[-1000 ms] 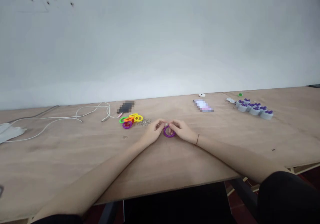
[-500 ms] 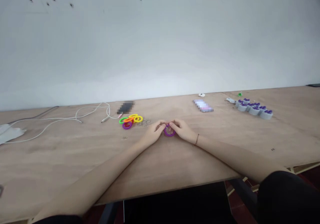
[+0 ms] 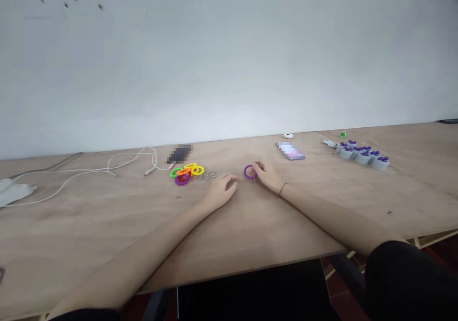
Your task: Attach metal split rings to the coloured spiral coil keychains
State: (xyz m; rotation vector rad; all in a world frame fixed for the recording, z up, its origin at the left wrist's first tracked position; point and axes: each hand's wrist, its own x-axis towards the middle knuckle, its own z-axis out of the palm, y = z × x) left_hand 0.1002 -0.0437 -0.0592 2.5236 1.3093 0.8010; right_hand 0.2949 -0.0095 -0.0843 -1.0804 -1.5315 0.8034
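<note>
A purple coil ring (image 3: 247,172) is pinched in my right hand (image 3: 266,174), near the middle of the wooden table (image 3: 229,235). Something small and metallic hangs at the ring's lower edge. My left hand (image 3: 221,191) rests on the table to the left of it, fingers curved and apart, holding nothing. Several metal rings (image 3: 206,176) lie just beyond my left hand. Beside them is a pile of coloured coil rings: yellow (image 3: 197,170), orange (image 3: 183,171), green (image 3: 175,172) and purple (image 3: 182,180), with a red one partly hidden.
Behind the pile lies a dark blurred device (image 3: 180,153). White cables (image 3: 129,155) run along the left. A blurred phone (image 3: 290,150), a white case (image 3: 288,135), a white object (image 3: 329,143), a green item (image 3: 343,134) and grey containers with purple tops (image 3: 363,157) are on the right.
My left hand has let go of the purple coil ring, and its fingers have parted. My right hand has moved slightly right and away from me with the ring.
</note>
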